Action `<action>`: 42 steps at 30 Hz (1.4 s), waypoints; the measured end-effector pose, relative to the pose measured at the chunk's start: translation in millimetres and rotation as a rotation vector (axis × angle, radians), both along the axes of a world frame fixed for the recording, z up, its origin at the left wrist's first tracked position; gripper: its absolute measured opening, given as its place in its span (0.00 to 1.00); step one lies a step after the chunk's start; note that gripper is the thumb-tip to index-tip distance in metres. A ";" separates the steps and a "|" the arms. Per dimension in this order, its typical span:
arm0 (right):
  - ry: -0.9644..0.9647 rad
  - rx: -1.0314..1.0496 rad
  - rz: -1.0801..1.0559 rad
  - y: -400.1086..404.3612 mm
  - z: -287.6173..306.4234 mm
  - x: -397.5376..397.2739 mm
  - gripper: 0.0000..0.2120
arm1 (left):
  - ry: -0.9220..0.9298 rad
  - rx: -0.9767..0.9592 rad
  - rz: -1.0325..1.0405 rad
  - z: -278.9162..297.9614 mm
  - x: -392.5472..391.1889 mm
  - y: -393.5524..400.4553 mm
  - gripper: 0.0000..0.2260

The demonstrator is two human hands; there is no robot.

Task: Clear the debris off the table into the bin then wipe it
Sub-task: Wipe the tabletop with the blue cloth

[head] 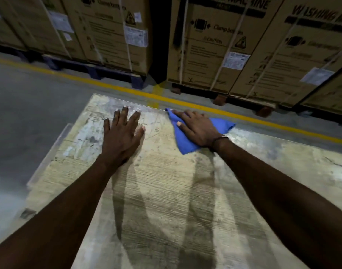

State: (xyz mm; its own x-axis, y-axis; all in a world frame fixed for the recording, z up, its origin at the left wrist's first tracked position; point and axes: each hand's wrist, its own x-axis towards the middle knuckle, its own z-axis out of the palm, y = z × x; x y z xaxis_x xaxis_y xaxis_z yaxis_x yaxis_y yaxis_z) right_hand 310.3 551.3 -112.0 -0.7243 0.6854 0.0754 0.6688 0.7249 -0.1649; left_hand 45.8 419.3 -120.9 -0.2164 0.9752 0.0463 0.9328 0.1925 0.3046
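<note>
1. A worn, pale wooden table with a scratched, stained top fills the near and middle part of the view; its far edge runs just short of a yellow painted floor line.
2. The left hand lies palm down on the table, left of centre and toward the far edge. Its fingers are spread wide and flat on the wood, holding nothing.
3. The right hand presses palm down on a crumpled bright blue cloth, right of the left hand and close to the table's far edge. Its fingers are stretched out fairly flat over the fabric and only slightly spread, pinning the cloth to the table rather than closing around it.
4. The blue cloth lies on the table under the right hand. One corner pokes out toward the far edge past the fingertips, another part shows to the right of the hand, and a fold hangs out on the near side beneath the wrist.
5. A thin dark band circles the right wrist.
6. The two hands are apart, with bare table between them.
7. Both bare forearms reach in from the near corners, with darker streaks on the wood between them.
8. Beyond the yellow line, tall brown cardboard boxes with printed labels and white straps stand on pallets on the grey concrete floor.
</note>
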 end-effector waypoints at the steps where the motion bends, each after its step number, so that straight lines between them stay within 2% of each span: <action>1: -0.005 0.009 -0.001 -1.1 -0.9 -22.6 0.27 | 0.001 -0.003 0.008 0.3 -6.3 -0.8 0.31; 4: -0.012 0.014 0.004 -2.6 0.2 -48.6 0.27 | 0.005 -0.016 0.018 -1.0 -22.4 1.0 0.32; 9: -0.005 -0.021 0.010 -2.0 0.8 3.2 0.24 | 0.012 0.016 -0.009 -3.8 -47.4 -1.8 0.30; 12: -0.034 -0.017 -0.019 -3.8 2.0 1.3 0.26 | 0.003 0.029 -0.008 -4.2 -62.4 -7.6 0.29; 15: -0.025 0.005 -0.005 -3.5 0.9 -47.8 0.27 | 0.004 0.046 0.004 -5.3 -82.5 -18.0 0.29; 22: -0.001 -0.001 0.049 -0.3 -1.0 -217.5 0.31 | -0.015 0.103 0.022 -12.3 -116.8 -49.0 0.31; 27: -0.001 0.000 0.101 2.6 0.1 -271.4 0.31 | -0.150 0.174 0.121 -14.5 -111.6 -59.0 0.32; 31: -0.038 0.032 0.142 -0.8 -2.1 -278.9 0.34 | -0.199 0.228 0.166 -9.3 -105.9 -61.5 0.34; 36: -0.068 0.025 0.157 -14.4 -6.5 -267.5 0.26 | -0.278 0.216 0.180 -2.7 -105.9 -68.3 0.36; 42: -0.020 0.011 0.157 -51.5 -6.7 -246.5 0.25 | -0.252 0.208 0.163 -8.9 -105.6 -90.9 0.34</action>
State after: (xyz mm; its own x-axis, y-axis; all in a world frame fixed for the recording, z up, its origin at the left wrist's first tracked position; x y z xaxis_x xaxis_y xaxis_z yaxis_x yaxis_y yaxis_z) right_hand 63.9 499.7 -118.7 -0.8238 0.5630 0.0664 0.5504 0.8224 -0.1440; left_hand -59.9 328.4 -129.8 -0.3978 0.9024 0.1657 0.7859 0.2419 0.5691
